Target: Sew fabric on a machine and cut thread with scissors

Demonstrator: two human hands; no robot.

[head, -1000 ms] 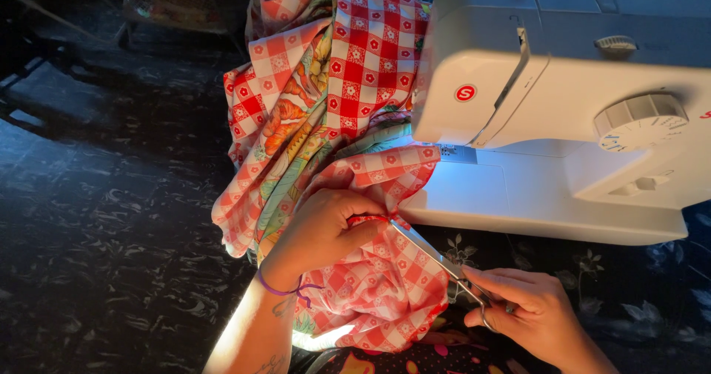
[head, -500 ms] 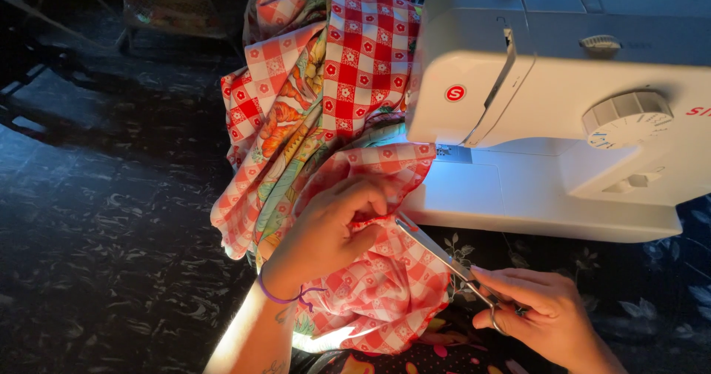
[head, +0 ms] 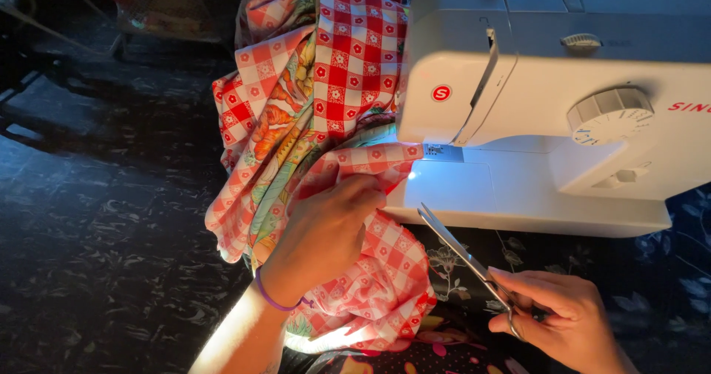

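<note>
**Scissors raised beside gathered checked cloth at the sewing machine**

Dark floral cloth (head: 592, 270) covers the table, and beyond its left edge a dim, marbled dark floor (head: 96, 218) fills the room. On the table stands a white sewing machine (head: 548, 107), its lamp lighting the bed. Red-and-white checked fabric (head: 348, 63) with a flowered lining is heaped against the machine's left end and spills down toward the person. The left hand (head: 326, 233) presses down on this fabric, fingers curled into its folds just beside the needle area. The right hand (head: 563, 322), near the lower edge, grips the handles of metal scissors (head: 463, 259), whose blades are slightly parted and point up-left, their tips just beside the left hand's fingers and the cloth.
</note>
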